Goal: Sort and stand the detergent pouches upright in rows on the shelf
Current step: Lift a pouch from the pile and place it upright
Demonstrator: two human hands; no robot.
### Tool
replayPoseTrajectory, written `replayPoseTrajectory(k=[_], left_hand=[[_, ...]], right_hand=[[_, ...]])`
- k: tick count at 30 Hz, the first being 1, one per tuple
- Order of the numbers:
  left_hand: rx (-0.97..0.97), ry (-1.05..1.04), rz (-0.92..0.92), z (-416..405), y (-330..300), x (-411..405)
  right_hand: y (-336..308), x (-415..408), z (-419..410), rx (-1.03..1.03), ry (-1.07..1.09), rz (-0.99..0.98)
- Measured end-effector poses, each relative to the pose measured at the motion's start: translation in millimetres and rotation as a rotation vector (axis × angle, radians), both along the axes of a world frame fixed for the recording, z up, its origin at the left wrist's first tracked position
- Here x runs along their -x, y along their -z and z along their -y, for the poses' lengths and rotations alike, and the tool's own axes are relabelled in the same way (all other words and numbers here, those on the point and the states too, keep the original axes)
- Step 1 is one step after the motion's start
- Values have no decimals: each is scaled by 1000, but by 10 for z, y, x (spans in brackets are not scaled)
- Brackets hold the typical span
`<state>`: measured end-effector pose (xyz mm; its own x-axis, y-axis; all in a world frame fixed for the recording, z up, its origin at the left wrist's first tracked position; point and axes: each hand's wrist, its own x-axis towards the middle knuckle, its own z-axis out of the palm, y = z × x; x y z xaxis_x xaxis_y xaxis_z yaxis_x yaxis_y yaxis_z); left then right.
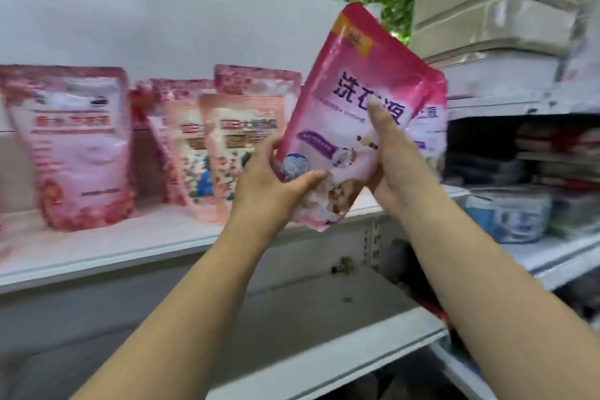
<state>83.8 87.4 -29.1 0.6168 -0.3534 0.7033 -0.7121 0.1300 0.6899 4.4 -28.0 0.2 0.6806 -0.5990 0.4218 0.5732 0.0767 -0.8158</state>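
Up close, head view: both bare forearms reach up and forward from the lower corners toward the white shelf (136, 247).
Left hand (276, 185): raised at shelf height, palm turned inward, thumb laid across the lower front of the pink pouch (344, 127) and fingers curled behind its lower left edge, gripping it.
Right hand (394, 159): held a little higher, thumb pointing up and pressed on the pouch's printed face, fingers wrapped round the lower right edge behind it.
Pink pouch: held in the air between both hands above the shelf's front edge, toward its right end, tilted with its top leaning right; its bottom corner hangs just past the front edge.
Second pouch (428, 120): sits right behind the held one at its right side; whether a hand holds it too, I cannot tell.
Red-flowered pouch (74, 146): upright near the left end of the shelf.
Peach pouches (227, 153): several upright and overlapping at mid-shelf, just left of the left hand, a pink-topped one behind them.
Lower shelf (324, 331): below the arms.
Neighbouring rack (552, 256): to the right, holding blurred packaged goods.
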Motion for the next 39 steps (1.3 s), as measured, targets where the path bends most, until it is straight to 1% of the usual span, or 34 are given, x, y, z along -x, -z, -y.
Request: replayPoseTrajectory(k=[2,4,6,11,12,14,16,17,18,20,21,24,28,33,39], left_hand=[[21,53,-13,356,4,78],[21,79,-27,683,22,134],[19,82,-52,903,-2,131],[-18,-12,-144,1250,-55,-120],[-49,-65,-160,1283,-42,-190],[-176,-179,-197,1285,-14,-278],[-286,-213,-274,1244,20,-349],[-346,-232,-292,1240,37,-397],[-427,-257,-296,1239,48,-429],[-594,-299,-288,1277,71,-458],[-627,-311,-290,1296,70,-476],[-608,-361,-267,1373,74,-539],[-663,-467,-241,1421,71,-637],[-671,-473,-244,1480,60,-690],[-606,-381,-282,1400,87,-704]], right_hand=[[-122,69,327,-23,90,60],[-219,20,591,80,212,83],[-298,-68,793,157,321,46],[-343,-490,1191,220,358,-44],[-340,-598,1227,254,342,-64],[-284,-804,1261,408,321,-183],[-151,-977,1294,520,301,-232],[-78,-1062,1340,520,302,-202],[-19,-1105,1368,477,283,-166],[59,-1151,1431,380,195,-114],[66,-1177,1457,356,154,-103],[63,-1291,1504,335,63,-75],[83,-1409,1503,358,59,-43],[108,-1387,1516,388,39,-65],[116,-1391,1631,397,70,-186]])
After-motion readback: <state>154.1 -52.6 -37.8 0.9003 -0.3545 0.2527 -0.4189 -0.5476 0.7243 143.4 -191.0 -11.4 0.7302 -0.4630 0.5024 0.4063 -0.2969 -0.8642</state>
